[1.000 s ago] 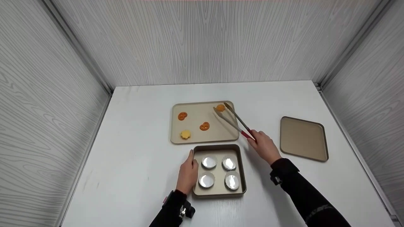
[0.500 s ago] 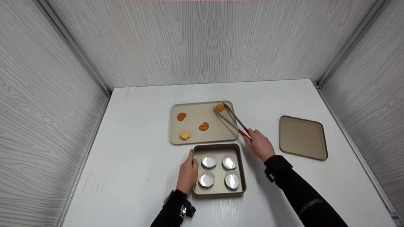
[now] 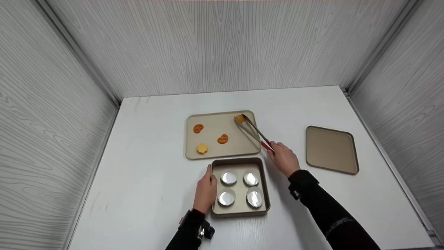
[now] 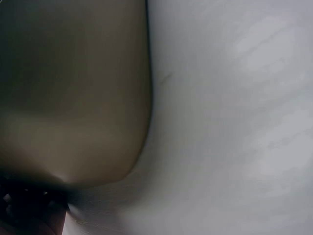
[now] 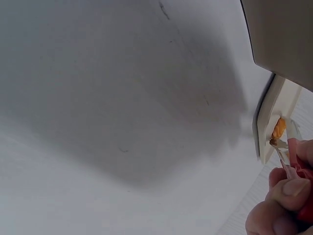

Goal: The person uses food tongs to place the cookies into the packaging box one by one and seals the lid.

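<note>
Head view: right hand (image 3: 283, 160) grips the red handles of metal tongs (image 3: 252, 129), whose tips close around an orange cookie (image 3: 239, 118) at the far right corner of the flat baking tray (image 3: 208, 140); the cookie looks pinched but not lifted off the tray. Left hand (image 3: 205, 190) lies with fairly straight fingers pressed along the left rim of the square pan (image 3: 265, 180), steadying it. In the pan stand four foil cups (image 3: 229, 178), all empty. On the tray also sit two orange pretzel cookies (image 3: 198, 128) and one yellow flower cookie (image 3: 202, 149), so judging by this, nothing is moved yet and four cookies are left. A second, bare tray (image 3: 331, 149) sits well apart on the right of the white table (image 3: 145, 180). Left wrist view: blurred pan wall (image 4: 73, 98) close up beside the table; fingers not shown. Right wrist view: fingers (image 5: 286, 188) curl round the red handle, cookie (image 5: 279, 128) between the tong tips at the tray edge.
</note>
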